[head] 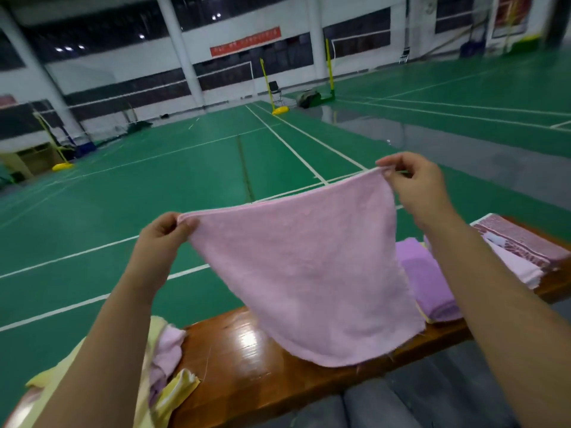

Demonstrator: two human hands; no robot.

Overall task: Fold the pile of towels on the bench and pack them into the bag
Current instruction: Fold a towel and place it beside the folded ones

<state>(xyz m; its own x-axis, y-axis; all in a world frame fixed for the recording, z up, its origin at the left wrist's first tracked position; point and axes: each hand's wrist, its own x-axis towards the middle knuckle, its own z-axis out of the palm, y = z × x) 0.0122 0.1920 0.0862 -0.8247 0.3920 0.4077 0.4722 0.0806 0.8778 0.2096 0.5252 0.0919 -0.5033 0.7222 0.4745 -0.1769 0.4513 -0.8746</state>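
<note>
A pink towel [302, 267] hangs spread out in the air above the wooden bench [247, 359]. My left hand [163, 233] pinches its upper left corner and my right hand [414, 183] pinches its upper right corner. The towel's lower edge touches the bench top. On the bench at the left lies a loose pile of yellow and pink towels [163, 366], partly hidden by my left forearm. To the right, folded purple towels [429, 282] lie on the bench, and beyond them a red-patterned bag [522, 242] lies flat with pale folded cloth at its edge.
The bench runs from lower left to upper right beside a green badminton court [185, 186] with white lines. Yellow net posts [279, 109] and a chair [275, 88] stand far off. Grey floor [432, 403] lies on my side of the bench.
</note>
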